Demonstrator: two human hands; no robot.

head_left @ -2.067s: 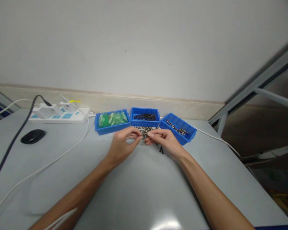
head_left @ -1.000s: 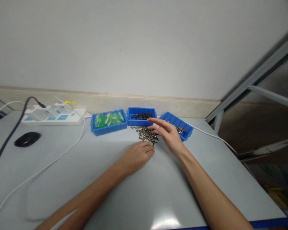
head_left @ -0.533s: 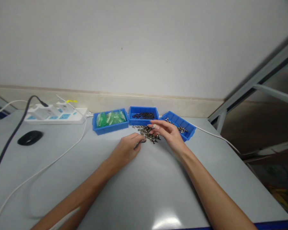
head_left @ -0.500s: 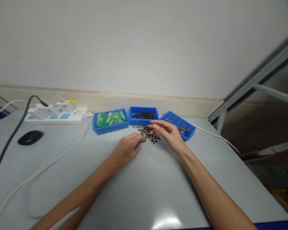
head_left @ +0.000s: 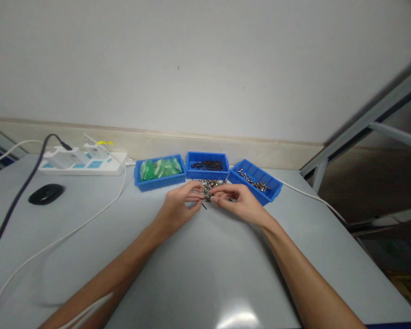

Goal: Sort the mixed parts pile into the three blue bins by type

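Observation:
Both hands meet over a pile of small shiny metal parts (head_left: 210, 183) on the table. My left hand (head_left: 178, 204) is closed in a pinch, and a thin dark screw (head_left: 204, 206) sticks out below its fingertips. Opposite it, my right hand (head_left: 241, 201) pinches with thumb and forefinger at the same spot; what lies between those fingertips is too small to make out. Behind the hands, a blue bin (head_left: 207, 175) holds dark screws (head_left: 208, 165). To the right, a tilted blue bin (head_left: 267, 177) holds shiny metal pieces (head_left: 258, 184).
At the left, another blue bin (head_left: 160, 183) contains green plastic bags (head_left: 160, 168). A white power strip (head_left: 116, 168) with plugs, a black mouse (head_left: 46, 194) and a white cable (head_left: 89, 220) lie farther left. The wall (head_left: 205, 82) rises behind the bins.
My right hand has come down and left from above the pile, its fingers closing beside my left fingertips. The left hand has lifted slightly, and the dark screw tip now shows.

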